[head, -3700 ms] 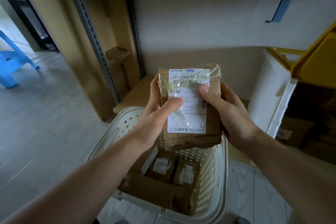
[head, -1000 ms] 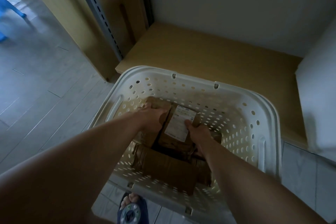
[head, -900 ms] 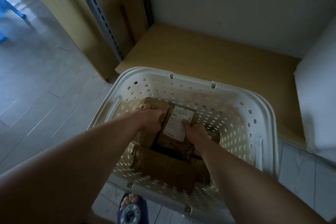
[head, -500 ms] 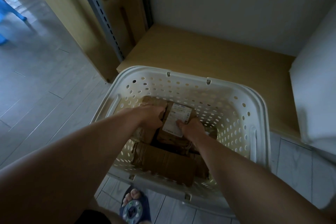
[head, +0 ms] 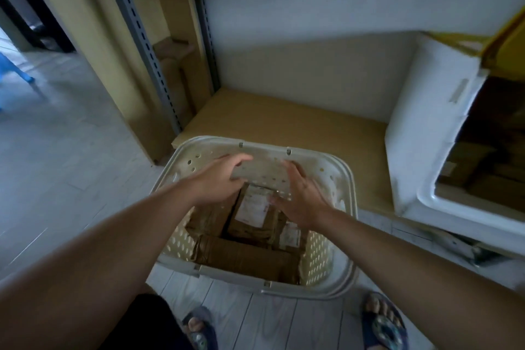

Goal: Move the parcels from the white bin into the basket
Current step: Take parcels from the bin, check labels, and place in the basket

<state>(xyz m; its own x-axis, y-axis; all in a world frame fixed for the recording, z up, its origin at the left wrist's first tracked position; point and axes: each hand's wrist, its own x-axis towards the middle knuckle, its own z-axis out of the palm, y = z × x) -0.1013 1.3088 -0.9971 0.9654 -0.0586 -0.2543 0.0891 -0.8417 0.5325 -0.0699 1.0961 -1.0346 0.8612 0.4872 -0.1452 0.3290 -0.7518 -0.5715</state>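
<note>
Releasing: both hands hover over the perforated cream plastic laundry basket (head: 345,193), and neither holds anything.
Left hand: the left hand (head: 218,179) is above the basket's far left part, fingers (head: 241,158) loosely spread and slightly bent, touching nothing that I can make out.
Right hand: the right hand (head: 302,200) is beside it, palm turned inward, fingers straight and apart; blur hides the tips.
Placed parcel: a brown paper parcel with a white shipping label (head: 252,212) lies label up in the basket, just below and between the two hands.
Other parcels: a long brown paper-wrapped parcel (head: 244,257) lies across the near side, a plain brown parcel (head: 210,217) lies to the left, and the white label of one more (head: 290,234) shows on the right.
Source: the white rectangular plastic bin (head: 426,128) stands to the right, tilted so its opening faces this way; brown parcels inside (head: 466,165) are dim but visible, so the job looks unfinished.
Doing it well: lift the hands straight up clear of the rim so nothing shifts, then swing right to the bin.
Next grasp: take one parcel with both hands by its short sides, label facing up.
Risk: the stack is uneven, so a parcel dropped from height may slide against the wall; lower it flat instead.
</note>
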